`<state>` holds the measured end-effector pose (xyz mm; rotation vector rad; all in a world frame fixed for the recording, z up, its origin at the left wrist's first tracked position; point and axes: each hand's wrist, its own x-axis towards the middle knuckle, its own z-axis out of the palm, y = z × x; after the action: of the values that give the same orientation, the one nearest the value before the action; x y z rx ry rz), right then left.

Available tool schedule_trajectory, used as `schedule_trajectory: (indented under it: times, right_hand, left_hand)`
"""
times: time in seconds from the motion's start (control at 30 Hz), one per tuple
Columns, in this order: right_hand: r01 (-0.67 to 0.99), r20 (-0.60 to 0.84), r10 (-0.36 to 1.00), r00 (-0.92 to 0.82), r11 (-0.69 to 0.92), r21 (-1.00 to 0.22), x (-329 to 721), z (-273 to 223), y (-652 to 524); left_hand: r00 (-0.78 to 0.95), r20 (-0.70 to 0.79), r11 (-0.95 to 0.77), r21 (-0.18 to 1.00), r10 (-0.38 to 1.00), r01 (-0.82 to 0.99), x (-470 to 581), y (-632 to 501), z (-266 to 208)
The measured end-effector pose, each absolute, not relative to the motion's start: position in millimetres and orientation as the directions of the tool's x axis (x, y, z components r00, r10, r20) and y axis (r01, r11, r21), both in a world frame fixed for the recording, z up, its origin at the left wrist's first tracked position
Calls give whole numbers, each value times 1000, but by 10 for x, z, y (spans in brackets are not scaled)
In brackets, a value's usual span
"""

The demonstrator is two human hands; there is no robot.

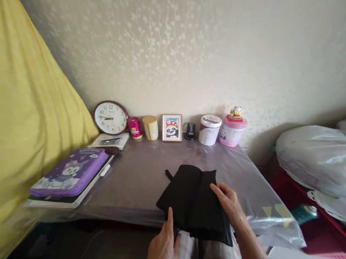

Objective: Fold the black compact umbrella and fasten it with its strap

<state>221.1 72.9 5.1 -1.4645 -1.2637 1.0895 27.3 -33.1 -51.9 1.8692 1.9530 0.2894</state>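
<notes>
A black folding umbrella (pixel 193 201) lies over the table's front edge and my lap, closed but with its cloth panels loose and spread flat. Its short strap sticks out at the upper left. My left hand (pixel 165 245) is closed round its dark lower end, index finger stretched along the cloth; the palm side is hidden. On the other side, my right hand (pixel 228 202) pinches the edge of a panel between thumb and fingers.
Plastic film covers the table (pixel 131 175). Along the wall stand a clock (pixel 111 118), tins, a framed panda picture (pixel 172 128) and tubs. A purple case (pixel 69 173) lies on books at left. Bags and a red bin (pixel 328 228) are at right.
</notes>
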Motion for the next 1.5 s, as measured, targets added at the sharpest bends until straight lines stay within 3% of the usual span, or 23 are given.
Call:
schedule_trajectory:
  times: [0.17,0.37,0.57,0.77,0.97,1.07,1.17,1.33,1.4,1.5]
  right_hand:
    - [-28,-181,984,-3,-181,-983,1939,137,836]
    - [-92,-143,990,-4,-142,-986,1636,98,967]
    - [-40,-116,992,43,-114,-993,1414,-9,1061]
    - [115,-63,995,81,-72,-991,1345,-198,1173]
    - [-8,-103,995,-3,-103,-995,1307,-213,1216]
    - [-16,-106,994,-27,-107,-994,1299,-209,1214]
    - [40,-77,995,-63,-74,-996,1306,-230,1225]
    - [158,9,977,-211,43,-987,1375,-196,1169]
    - [204,150,952,-266,207,-957,1450,-161,1084]
    - [300,388,844,-370,504,-810,1612,-169,955]
  left_hand:
    - [-14,-183,90,417,983,905,282,-313,-482]
    - [-24,-230,120,413,973,903,293,-289,-424]
    - [2,-210,92,440,978,893,269,-289,-422]
    - [-3,-210,94,422,978,902,259,-280,-477]
    - [-77,-189,161,489,979,857,260,-304,-454]
    - [-31,-130,95,521,991,848,252,-309,-452]
    - [35,-109,19,464,993,886,245,-308,-472]
    - [32,-136,28,417,990,908,256,-314,-460]
    - [26,-156,44,429,987,902,262,-317,-446]
    - [26,-165,51,444,986,895,260,-313,-460]
